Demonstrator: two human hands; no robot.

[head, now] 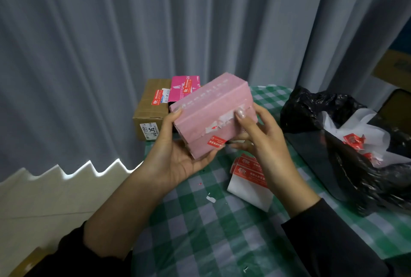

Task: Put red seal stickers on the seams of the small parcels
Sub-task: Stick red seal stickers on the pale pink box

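At frame centre, my left hand and right hand both curl round the box, whose sticker sits on the lower seam and, I judge, needs pressing flat next.

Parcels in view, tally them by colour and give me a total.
pale pink parcel: 1
bright pink parcel: 1
brown cardboard parcel: 1
Total: 3
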